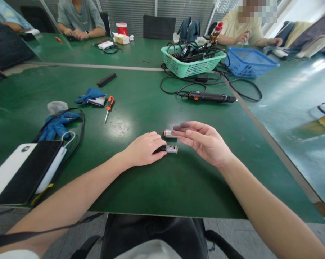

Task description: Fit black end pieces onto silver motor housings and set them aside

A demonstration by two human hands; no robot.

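My left hand (142, 149) rests on the green table (135, 190), its fingers curled over the black end of a small silver DC motor (172, 149). The motor's metal can sticks out past my fingertips. My right hand (202, 142) hangs just to the right, fingers together and slightly spread from the thumb, holding nothing. Its fingertips are close above a second small silver cylinder (169, 133), which lies on the table and is partly hidden by them.
An orange-handled screwdriver (109, 108) and blue gloves (58, 126) lie to the left, beside a white power bank (50, 169). Farther back sit a corded black power tool (209, 96), a green basket of cables (192, 61) and a blue basket (248, 63). Co-workers sit across the table.
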